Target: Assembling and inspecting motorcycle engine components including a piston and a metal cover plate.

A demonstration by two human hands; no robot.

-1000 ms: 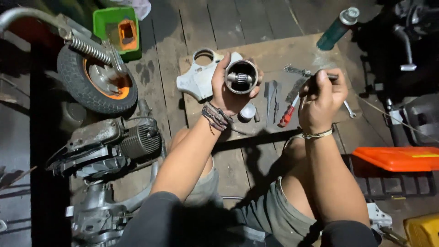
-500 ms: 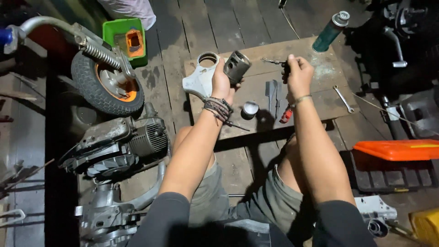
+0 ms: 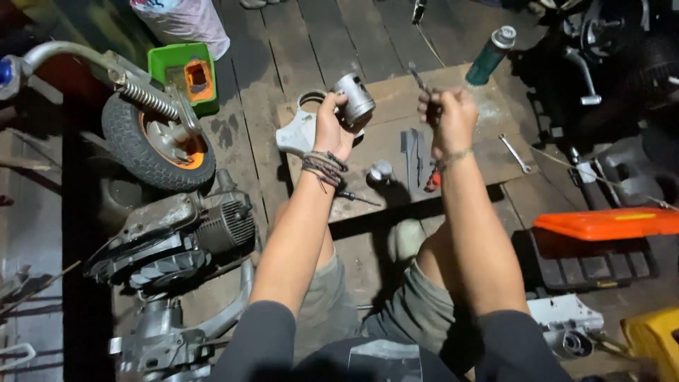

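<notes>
Piston (image 3: 353, 97) sits clasped in the left hand (image 3: 332, 127) over the board's (image 3: 488, 152) far edge; right hand (image 3: 449, 117) pinches, seemingly, a thin tool (image 3: 417, 76), not yet touching it.

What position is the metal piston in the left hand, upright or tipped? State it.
Tipped. The piston lies on its side in the left hand, its closed top facing the right hand, above the board.
</notes>
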